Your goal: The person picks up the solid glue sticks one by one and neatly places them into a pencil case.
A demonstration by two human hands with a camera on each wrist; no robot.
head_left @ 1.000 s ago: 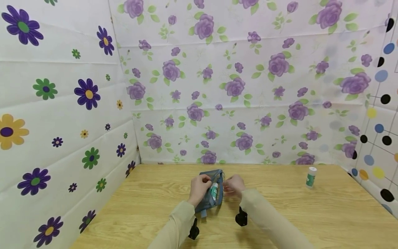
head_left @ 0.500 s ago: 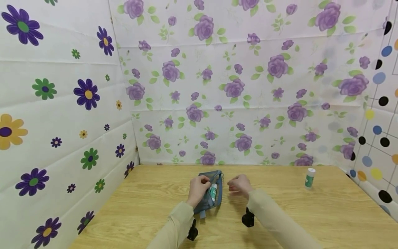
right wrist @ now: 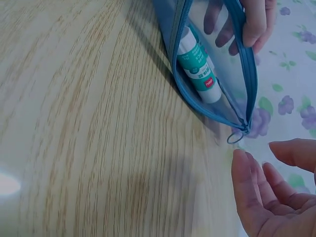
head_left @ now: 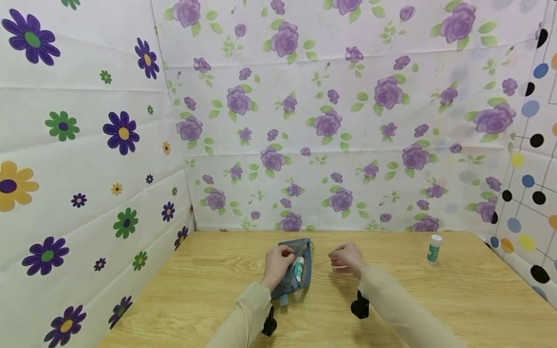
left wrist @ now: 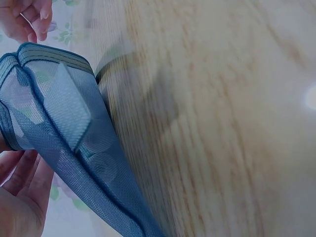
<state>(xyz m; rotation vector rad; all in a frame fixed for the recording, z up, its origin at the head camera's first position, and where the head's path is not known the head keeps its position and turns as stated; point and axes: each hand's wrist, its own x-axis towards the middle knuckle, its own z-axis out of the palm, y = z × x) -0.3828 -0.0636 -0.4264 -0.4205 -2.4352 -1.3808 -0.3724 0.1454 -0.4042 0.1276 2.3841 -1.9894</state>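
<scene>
A blue mesh zipper pouch point(head_left: 307, 270) lies on the table with its zipped mouth spread apart and facing right. Inside it is a white and green glue stick point(right wrist: 199, 66); in the right wrist view a second one shows partly behind it. My left hand point(head_left: 276, 265) pinches the pouch's upper edge between thumb and fingers, seen through the mesh in the right wrist view. To the right of the pouch, apart from it, hovers my right hand point(head_left: 349, 257), fingers loosely bent and holding nothing. The zipper's pull loop point(right wrist: 235, 138) hangs near its fingertips in the right wrist view.
Another glue stick point(head_left: 433, 250) stands upright on the wooden table point(head_left: 391, 290), far to the right. Flower-printed sheets point(head_left: 304, 145) wall the table at the back and left, and a dotted sheet point(head_left: 528, 193) closes off the right side.
My right hand has drawn away from the pouch's opening, moving to the right. The left hand and the pouch have stayed nearly in place, and the glue stick remains inside.
</scene>
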